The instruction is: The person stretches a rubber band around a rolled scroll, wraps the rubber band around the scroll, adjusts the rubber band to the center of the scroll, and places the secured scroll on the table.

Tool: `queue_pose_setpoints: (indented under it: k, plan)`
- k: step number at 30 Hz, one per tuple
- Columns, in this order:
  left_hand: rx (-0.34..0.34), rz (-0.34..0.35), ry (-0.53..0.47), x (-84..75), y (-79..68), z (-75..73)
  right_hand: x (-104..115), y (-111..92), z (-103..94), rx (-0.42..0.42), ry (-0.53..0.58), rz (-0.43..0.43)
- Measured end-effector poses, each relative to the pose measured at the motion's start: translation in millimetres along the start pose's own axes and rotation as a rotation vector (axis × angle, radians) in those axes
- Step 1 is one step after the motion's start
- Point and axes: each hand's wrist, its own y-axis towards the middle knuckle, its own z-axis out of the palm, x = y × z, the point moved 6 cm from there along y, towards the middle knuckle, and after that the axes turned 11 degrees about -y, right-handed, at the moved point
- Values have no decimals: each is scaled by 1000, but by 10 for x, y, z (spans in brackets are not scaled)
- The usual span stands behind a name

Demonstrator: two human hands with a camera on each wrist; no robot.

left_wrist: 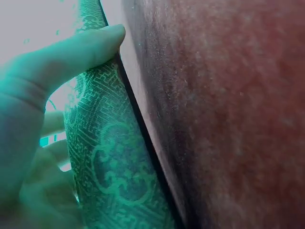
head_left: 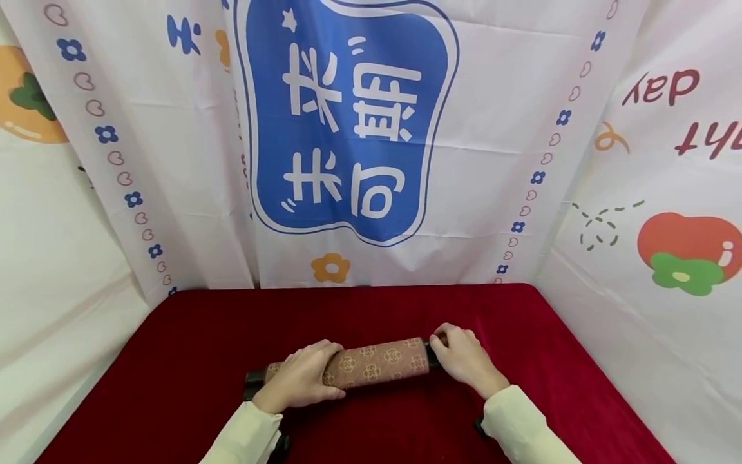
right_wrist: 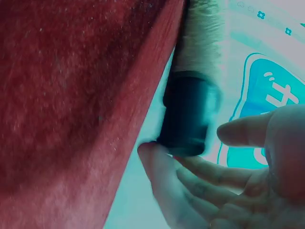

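Note:
A rolled scroll [head_left: 382, 363], brown with gold flower motifs, lies across the red cloth, its right end angled slightly away. My left hand [head_left: 304, 377] grips its left part. In the left wrist view, the thumb [left_wrist: 90, 47] lies across the patterned roll [left_wrist: 119, 162], with the other fingers behind it. At the right end is a black knob [right_wrist: 186, 114], seen large in the right wrist view. My right hand [head_left: 464, 357] is around that knob, a fingertip right at its end and the thumb [right_wrist: 245, 130] a little apart from its side.
The red cloth [head_left: 203, 335] covers the table up to its back edge. White printed curtains [head_left: 487, 77] stand behind and on both sides. At the scroll's left end, dark end pieces [head_left: 253, 380] stick out beyond my left hand.

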Motion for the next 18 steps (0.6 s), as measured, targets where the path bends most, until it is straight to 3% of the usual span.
queue_pose_setpoints:
  k: [5,9,13,18]
  plan:
    - [-10,-23,44,54,95,11,-42,-50,-109,-14,-43,4]
    - [-25,-42,64,108,198,2,-93,-84,-120,59,-44,-28]
    - [-41,-56,81,161,309,-15,-120,-93,-90,119,-78,-101]
    - [-51,-57,93,196,445,-20,-139,-111,-29,137,-141,-186]
